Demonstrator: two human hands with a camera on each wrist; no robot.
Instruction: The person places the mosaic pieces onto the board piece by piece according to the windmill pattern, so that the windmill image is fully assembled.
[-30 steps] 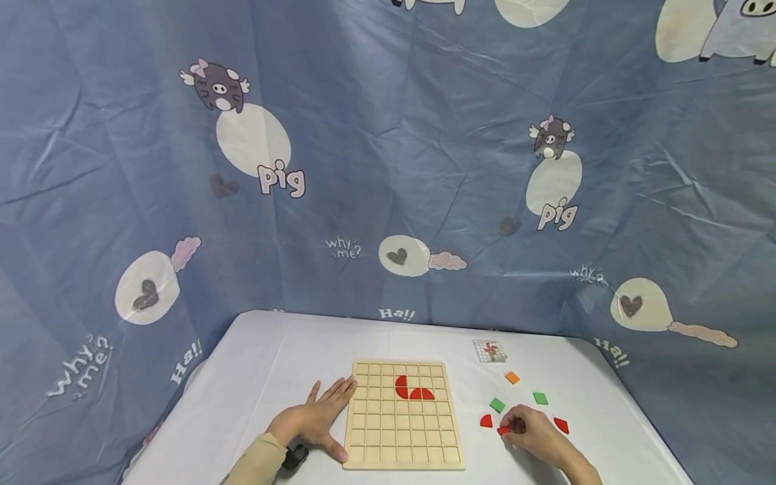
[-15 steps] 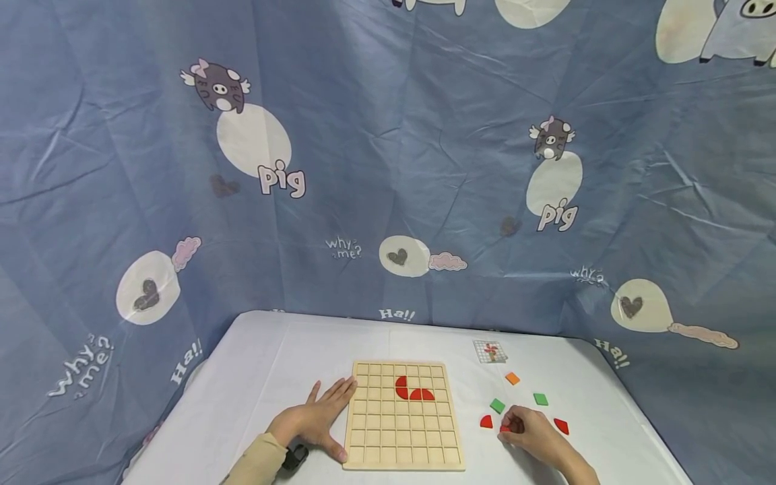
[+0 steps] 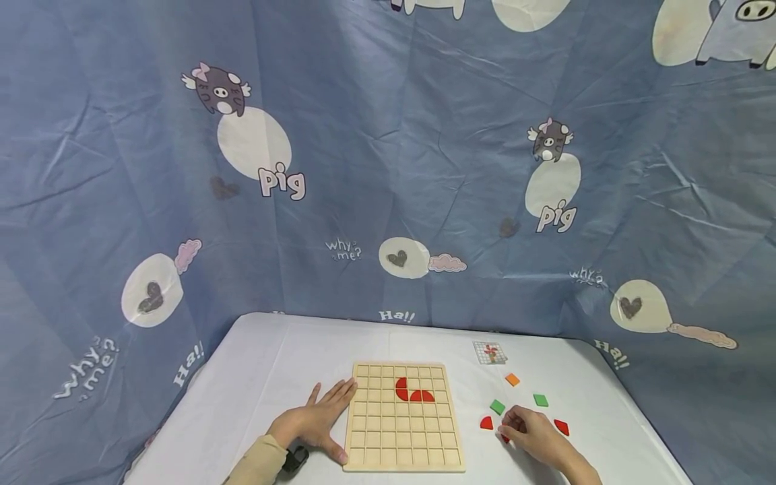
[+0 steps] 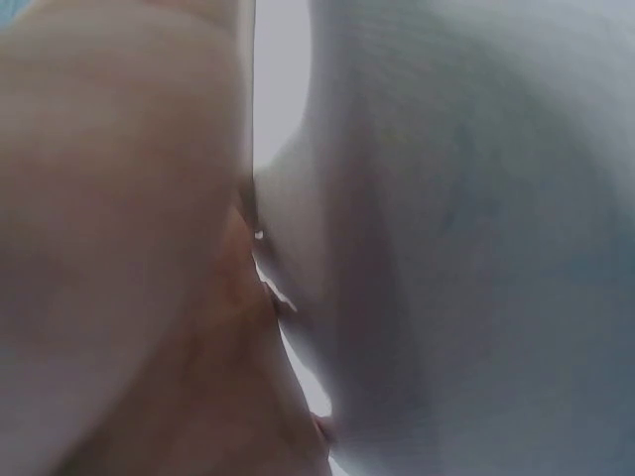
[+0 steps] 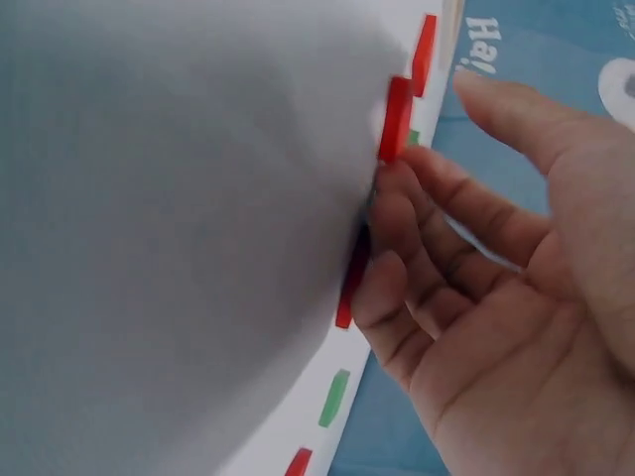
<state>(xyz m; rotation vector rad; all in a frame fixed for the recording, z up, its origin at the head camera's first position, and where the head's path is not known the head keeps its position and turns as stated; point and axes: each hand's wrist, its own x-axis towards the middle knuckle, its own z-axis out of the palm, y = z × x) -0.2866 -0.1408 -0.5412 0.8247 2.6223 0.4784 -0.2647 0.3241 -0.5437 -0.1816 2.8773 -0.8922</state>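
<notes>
My left hand (image 3: 313, 420) lies spread along the left edge of a wooden grid board (image 3: 404, 459), fingertips and thumb touching its side. Red quarter-round tiles (image 3: 403, 395) sit in several cells of the board's upper part. To the board's right, my right hand (image 3: 533, 431) is low over the table, its bent fingertips at a red tile (image 5: 395, 119). In the right wrist view the thumb stands apart from that tile. Behind the fingers lies another red tile (image 5: 349, 294), partly hidden. The left wrist view is mostly blurred hand and white cloth.
Around the right hand lie a red tile (image 3: 487, 423), a green tile (image 3: 498, 407), a second green tile (image 3: 541, 400), an orange tile (image 3: 512, 379) and a red tile (image 3: 562, 427). A picture card (image 3: 490, 352) with a pinwheel lies farther back. A blue patterned curtain (image 3: 388, 168) stands behind.
The red tile at my right fingertips has shifted slightly toward me and turned. The right fingers have moved a little; the left hand stays on the board's edge.
</notes>
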